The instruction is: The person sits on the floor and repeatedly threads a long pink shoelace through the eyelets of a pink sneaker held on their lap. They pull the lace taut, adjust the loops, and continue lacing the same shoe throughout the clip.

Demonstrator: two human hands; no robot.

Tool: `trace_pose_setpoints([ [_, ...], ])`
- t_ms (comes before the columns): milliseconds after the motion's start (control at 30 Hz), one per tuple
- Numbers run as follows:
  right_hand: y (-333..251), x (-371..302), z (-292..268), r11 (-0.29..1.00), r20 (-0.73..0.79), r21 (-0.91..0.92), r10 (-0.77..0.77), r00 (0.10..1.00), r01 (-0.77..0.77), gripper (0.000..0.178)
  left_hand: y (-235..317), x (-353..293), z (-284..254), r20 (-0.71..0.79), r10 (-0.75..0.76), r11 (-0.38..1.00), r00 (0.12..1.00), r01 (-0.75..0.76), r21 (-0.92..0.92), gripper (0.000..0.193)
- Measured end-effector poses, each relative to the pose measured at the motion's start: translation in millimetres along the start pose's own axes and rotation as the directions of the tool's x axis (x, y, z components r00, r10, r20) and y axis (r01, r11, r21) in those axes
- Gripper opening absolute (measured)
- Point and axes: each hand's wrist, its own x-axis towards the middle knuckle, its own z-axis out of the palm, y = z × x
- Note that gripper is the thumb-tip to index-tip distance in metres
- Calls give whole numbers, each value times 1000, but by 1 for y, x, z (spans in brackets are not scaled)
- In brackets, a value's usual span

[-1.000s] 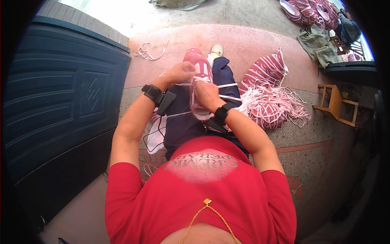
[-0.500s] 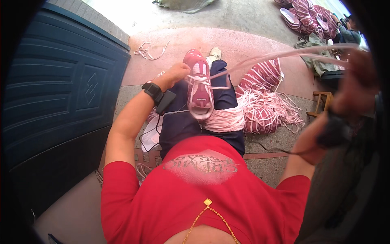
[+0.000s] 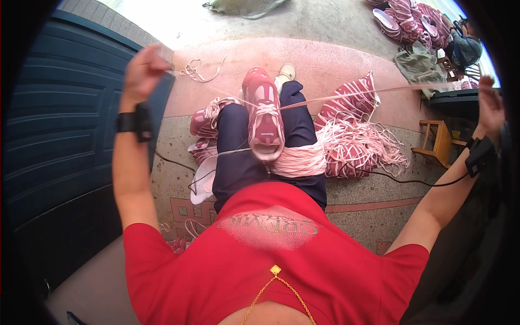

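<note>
A maroon and pink sneaker (image 3: 257, 127) rests across my thighs, toe pointing away. From its eyelets a pale pink shoelace (image 3: 346, 95) runs tight out to the right, toward my right hand (image 3: 489, 105), which is raised at the far right and closed on it. My left hand (image 3: 145, 70), lifted beside the blue door and smeared by motion, is closed round the lace's other end; that stretch is faint. A thick band of pink laces (image 3: 298, 161) wraps my right thigh.
Lace-covered maroon bundles (image 3: 349, 143) lie right of my legs; another laced shoe (image 3: 208, 120) sits to the left. A wooden stool (image 3: 436, 143) stands at right. The blue door (image 3: 70, 97) borders the left. Beyond, a person (image 3: 466, 49) sits near more bundles (image 3: 409, 24).
My left hand has moved from the sneaker out to the left and up, drawing the lace. My right hand has shifted slightly outward, and its lace is now straighter.
</note>
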Motion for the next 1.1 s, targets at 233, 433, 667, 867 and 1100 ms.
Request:
trace_pose_setpoints([
  [233, 190, -50, -93, 488, 27, -849, 421, 907, -201, 12, 50, -35, -192, -684, 14, 996, 729, -70, -54, 31],
  [433, 347, -246, -31, 394, 346, -919, 788, 509, 15, 23, -108, -11, -91, -230, -324, 917, 918, 364, 162, 11],
  [667, 391, -276, -26, 44, 520, -793, 569, 637, 608, 20, -194, -25, 21, 73, -558, 794, 827, 506, 338, 22],
  [867, 402, -285, -16, -25, 494, -798, 545, 677, 602, 14, -216, -42, 41, -2, -372, 649, 928, 261, 715, 23],
  [1100, 399, -284, -15, -10, 684, -633, 461, 565, 774, 9, -222, -62, 38, -21, -289, 668, 957, 218, 711, 20],
])
